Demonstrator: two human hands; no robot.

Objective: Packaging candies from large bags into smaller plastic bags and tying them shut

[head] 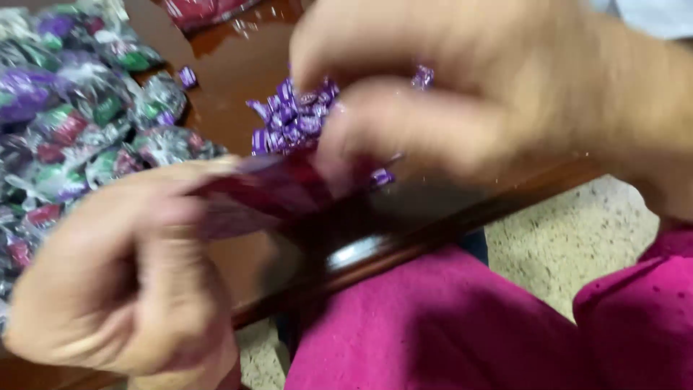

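Observation:
My left hand point(123, 274) grips a dark red plastic bag point(274, 191) at its edge, low on the left. My right hand point(462, 94) is closed above the bag's mouth, fingers curled around small purple wrapped candies point(292, 119). A few purple candies show between and below its fingers. Both hands are blurred. A heap of the same purple candies lies on the brown wooden table point(231, 68) just behind the bag.
Several clear packets filled with mixed purple, green and red candies point(79, 123) are piled at the left. One loose purple candy point(188, 76) lies near them. The table's dark edge point(404, 242) runs diagonally; below it are pink clothing point(447, 325) and speckled floor point(570, 238).

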